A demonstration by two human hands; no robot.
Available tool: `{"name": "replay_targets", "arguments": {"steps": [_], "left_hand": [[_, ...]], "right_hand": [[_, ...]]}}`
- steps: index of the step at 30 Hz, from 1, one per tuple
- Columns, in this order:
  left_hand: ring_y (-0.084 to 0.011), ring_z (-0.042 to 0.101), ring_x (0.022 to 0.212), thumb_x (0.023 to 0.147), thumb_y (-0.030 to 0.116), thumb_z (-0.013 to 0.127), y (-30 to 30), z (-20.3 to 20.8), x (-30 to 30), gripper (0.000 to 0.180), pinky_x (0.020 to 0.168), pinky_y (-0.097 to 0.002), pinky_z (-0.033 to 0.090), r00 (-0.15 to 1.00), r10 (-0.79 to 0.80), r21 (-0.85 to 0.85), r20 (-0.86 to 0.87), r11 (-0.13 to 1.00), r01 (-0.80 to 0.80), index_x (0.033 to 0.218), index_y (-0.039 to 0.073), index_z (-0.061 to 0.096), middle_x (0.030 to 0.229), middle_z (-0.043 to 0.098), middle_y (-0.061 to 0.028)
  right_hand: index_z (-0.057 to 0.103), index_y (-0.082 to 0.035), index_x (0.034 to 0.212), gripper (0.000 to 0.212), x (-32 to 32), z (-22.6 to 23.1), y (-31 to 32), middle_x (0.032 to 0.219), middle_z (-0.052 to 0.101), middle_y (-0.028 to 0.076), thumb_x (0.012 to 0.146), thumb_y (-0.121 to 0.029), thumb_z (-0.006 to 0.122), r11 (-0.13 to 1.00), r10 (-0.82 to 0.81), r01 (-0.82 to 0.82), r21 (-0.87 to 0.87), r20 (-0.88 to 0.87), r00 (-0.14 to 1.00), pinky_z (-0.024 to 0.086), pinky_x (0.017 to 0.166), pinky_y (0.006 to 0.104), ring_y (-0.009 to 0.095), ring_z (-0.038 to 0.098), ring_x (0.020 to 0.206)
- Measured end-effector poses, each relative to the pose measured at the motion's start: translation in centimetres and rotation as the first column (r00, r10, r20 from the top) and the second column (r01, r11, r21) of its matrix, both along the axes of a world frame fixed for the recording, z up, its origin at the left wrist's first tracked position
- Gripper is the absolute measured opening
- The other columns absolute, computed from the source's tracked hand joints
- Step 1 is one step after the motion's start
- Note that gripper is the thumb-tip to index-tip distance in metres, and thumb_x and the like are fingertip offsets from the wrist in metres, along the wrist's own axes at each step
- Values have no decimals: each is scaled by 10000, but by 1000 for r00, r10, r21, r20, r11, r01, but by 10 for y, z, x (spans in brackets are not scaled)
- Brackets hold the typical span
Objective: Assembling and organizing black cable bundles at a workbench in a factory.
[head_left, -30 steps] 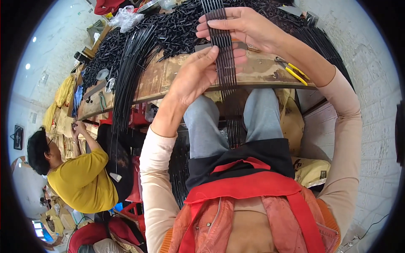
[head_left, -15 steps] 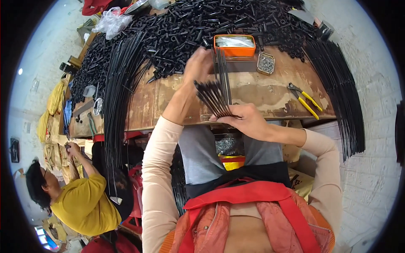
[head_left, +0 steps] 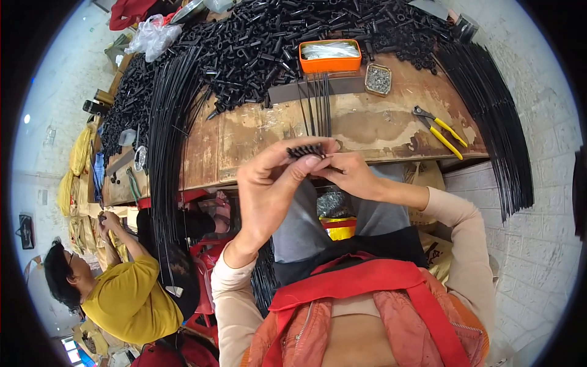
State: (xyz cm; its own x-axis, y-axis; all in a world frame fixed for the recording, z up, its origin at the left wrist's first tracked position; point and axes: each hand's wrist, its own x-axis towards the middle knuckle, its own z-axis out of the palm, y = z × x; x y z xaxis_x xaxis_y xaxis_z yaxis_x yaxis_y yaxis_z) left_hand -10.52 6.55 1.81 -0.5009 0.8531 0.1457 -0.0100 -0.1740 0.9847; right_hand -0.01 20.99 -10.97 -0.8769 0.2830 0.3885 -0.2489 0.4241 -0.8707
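Note:
Above the table's near edge, my left hand closes its thumb and fingers round a small bundle of thin black rods, whose ends point up toward me. My right hand meets it from the other side, its fingertips pinched against the bundle; exactly what they grip is hidden. Beyond my hands, several thin black rods lie side by side, running over a dark grey bar. An orange tub of pale thin strips and a small clear box of tiny metal pieces stand just past the rods.
Black tubular parts cover the far side of the wooden table. Long black rod bundles hang over its edge at left and right. Yellow-handled pliers lie right. A person in a yellow top works at left.
My left hand has come back from the rods on the table to the bundle and now grips it beside my right hand. The bundle has turned from slanting outward to end-on.

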Motion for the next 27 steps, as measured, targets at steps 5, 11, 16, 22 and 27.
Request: {"name": "replay_targets", "arguments": {"steps": [5, 11, 16, 22, 27], "left_hand": [[-234, 628, 1088, 962, -37, 508, -1, -9, 0, 271, 962, -341, 522, 997, -45, 122, 65, 992, 37, 1220, -87, 573, 1163, 643, -167], [-256, 611, 1122, 936, -87, 518, -2, -8, 3, 298, 982, -382, 517, 988, -122, 155, 94, 982, 107, 1229, -83, 569, 1174, 628, -193], [-385, 609, 1110, 885, -77, 592, -4, -11, 3, 268, 922, -502, 543, 994, -105, 193, 3, 976, 102, 1153, -72, 587, 1157, 621, -266], [-299, 630, 1095, 862, -135, 585, -9, -11, 4, 268, 960, -390, 515, 994, -104, 165, 31, 981, 98, 1126, -98, 614, 1161, 642, -232], [-418, 633, 1050, 885, -23, 628, -10, -15, 5, 224, 897, -520, 551, 995, -72, 158, -65, 984, 82, 1087, -108, 582, 1083, 633, -284]], "right_hand": [[654, -32, 1118, 223, 4, 35, 33, 995, 678, 145, 909, -91, 606, 989, 16, 3, 146, -132, 991, 520, 768, 343, 291, 659, 915], [596, -22, 1025, 230, -59, 48, 108, 1092, 580, 64, 798, -60, 599, 582, 144, -51, 812, -41, 989, 522, 754, 363, 269, 579, 963], [577, -67, 922, 167, -85, 32, 132, 1085, 569, 42, 759, -96, 587, 181, 323, -47, 982, -14, 946, 510, 704, 311, 204, 566, 933], [501, -59, 818, 94, -104, 40, 143, 845, 483, 64, 782, -96, 580, 116, 519, -156, 981, 74, 852, 500, 665, 340, 219, 551, 816], [508, -50, 828, 135, -105, 42, 145, 852, 484, 70, 754, -78, 618, 183, 544, -231, 956, 97, 833, 500, 667, 354, 233, 548, 818]]}}
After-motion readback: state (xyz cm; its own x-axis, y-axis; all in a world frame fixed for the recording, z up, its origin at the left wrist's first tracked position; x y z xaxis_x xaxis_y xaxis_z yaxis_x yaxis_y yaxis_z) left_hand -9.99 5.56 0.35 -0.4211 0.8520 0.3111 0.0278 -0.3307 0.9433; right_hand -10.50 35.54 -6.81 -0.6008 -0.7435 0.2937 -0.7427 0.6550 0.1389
